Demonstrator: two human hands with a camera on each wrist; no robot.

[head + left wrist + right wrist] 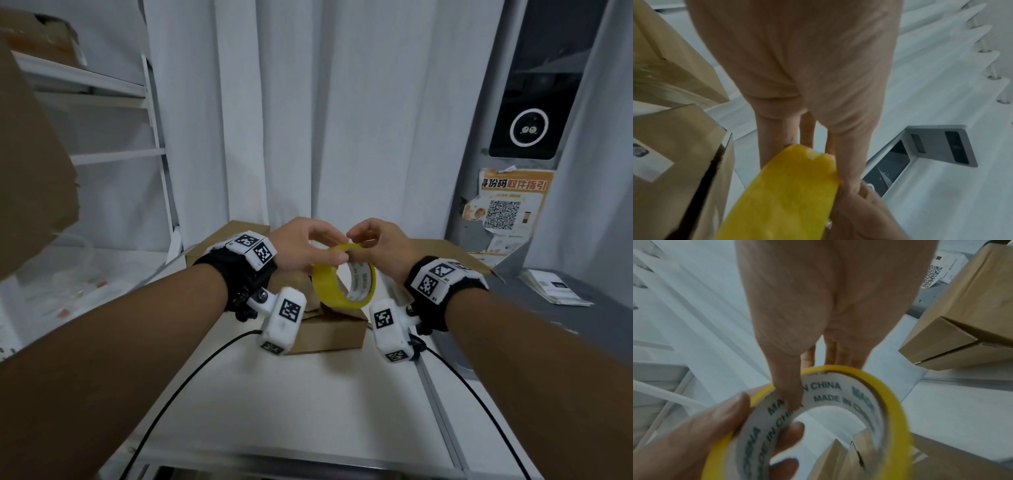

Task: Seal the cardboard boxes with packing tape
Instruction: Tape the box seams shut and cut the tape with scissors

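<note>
A yellow packing tape roll [328,288] [781,194] [894,408] with a white printed core hangs in the air above a small brown cardboard box [329,334] on the white table [308,394]. My left hand [308,248] [705,434] grips the roll's left side, thumb on the yellow outside and fingers inside the core. My right hand [378,241] [818,305] pinches the roll's top, thumb inside the core and fingers behind it. Two more cardboard boxes [239,228] [442,250] stand behind the hands, and a box flap [674,162] is next to the roll.
A white shelf rack [102,89] and a large cardboard box [27,171] stand at the left. A grey kiosk with a QR poster [507,205] and a paper stack [555,287] are at the right. Black cables [171,394] cross the table's near part.
</note>
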